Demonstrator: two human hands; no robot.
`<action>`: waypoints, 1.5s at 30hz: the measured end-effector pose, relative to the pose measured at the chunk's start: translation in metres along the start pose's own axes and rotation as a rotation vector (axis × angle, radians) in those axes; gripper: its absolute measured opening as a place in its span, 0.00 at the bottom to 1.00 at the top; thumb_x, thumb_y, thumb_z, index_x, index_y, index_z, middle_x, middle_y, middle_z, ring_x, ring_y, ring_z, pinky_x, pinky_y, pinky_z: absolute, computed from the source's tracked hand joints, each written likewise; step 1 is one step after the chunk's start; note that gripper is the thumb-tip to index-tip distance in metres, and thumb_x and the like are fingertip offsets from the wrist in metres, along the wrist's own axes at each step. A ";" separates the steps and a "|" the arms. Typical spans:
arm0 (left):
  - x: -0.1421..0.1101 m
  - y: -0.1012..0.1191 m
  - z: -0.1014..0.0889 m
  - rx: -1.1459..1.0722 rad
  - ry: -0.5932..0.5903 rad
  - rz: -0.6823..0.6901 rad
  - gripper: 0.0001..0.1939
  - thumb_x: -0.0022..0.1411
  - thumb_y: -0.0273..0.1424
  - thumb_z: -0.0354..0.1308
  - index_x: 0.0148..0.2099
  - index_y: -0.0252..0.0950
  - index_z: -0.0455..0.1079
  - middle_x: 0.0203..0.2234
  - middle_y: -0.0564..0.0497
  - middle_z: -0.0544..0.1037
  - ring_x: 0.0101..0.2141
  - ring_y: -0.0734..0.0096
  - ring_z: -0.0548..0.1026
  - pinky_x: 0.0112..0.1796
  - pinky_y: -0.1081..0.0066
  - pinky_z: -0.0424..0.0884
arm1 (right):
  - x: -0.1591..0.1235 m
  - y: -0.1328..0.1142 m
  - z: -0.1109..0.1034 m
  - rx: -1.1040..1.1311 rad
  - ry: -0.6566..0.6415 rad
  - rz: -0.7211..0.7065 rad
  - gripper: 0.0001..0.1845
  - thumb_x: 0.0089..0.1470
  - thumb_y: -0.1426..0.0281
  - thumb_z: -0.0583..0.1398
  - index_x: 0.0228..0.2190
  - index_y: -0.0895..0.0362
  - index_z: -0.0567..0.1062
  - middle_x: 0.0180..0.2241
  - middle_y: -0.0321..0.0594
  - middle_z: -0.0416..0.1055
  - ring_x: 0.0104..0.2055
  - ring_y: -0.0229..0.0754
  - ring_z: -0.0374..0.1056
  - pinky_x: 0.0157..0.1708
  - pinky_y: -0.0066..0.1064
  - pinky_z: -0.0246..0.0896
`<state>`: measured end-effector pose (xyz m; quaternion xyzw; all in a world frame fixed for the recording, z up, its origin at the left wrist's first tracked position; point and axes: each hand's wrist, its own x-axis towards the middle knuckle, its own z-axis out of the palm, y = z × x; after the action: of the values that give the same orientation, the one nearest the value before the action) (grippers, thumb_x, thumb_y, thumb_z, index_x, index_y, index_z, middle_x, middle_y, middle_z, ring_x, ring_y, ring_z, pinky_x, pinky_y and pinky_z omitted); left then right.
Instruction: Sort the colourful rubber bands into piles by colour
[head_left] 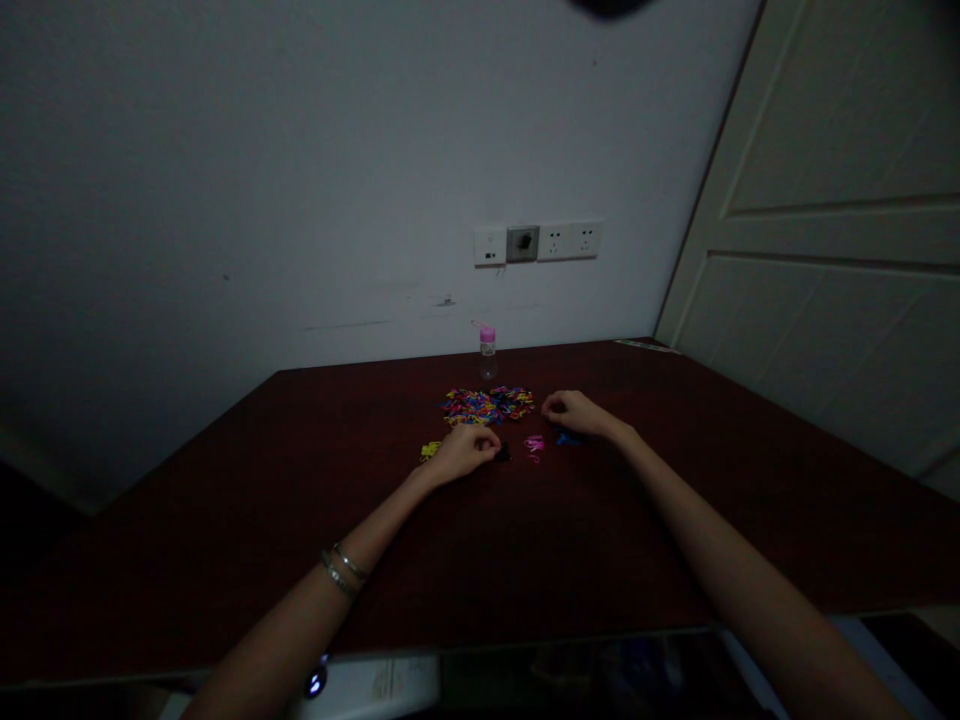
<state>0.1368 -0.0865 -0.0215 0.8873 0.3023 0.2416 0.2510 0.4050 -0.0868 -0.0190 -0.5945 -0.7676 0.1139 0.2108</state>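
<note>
A heap of small multicoloured pieces (486, 404) lies on the dark red table (525, 540) near the wall. My left hand (466, 450) rests just in front of the heap with its fingers curled, beside a few yellow pieces (430, 450) and a dark piece (503, 453). My right hand (571, 411) sits at the heap's right edge, fingers curled down, next to some blue pieces (567, 438). A small pink group (534, 444) lies between the hands. What either hand holds is too small to see.
A small clear bottle with a pink cap (487, 351) stands behind the heap by the wall. Wall sockets (538, 242) sit above it. A door (840, 230) is at the right. Bracelets (341, 570) circle my left wrist.
</note>
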 end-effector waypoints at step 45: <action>-0.003 -0.102 -0.045 -0.282 0.598 -0.430 0.13 0.45 0.34 0.56 0.30 0.30 0.74 0.21 0.50 0.75 0.23 0.72 0.69 0.25 0.75 0.61 | 0.004 -0.020 0.018 -0.345 0.278 0.098 0.12 0.55 0.64 0.53 0.33 0.55 0.74 0.39 0.43 0.68 0.43 0.45 0.59 0.33 0.30 0.59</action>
<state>0.0664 -0.0049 -0.0489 0.6509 0.5050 0.4704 0.3163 0.3786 -0.0874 -0.0261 -0.6681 -0.7096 -0.0918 0.2039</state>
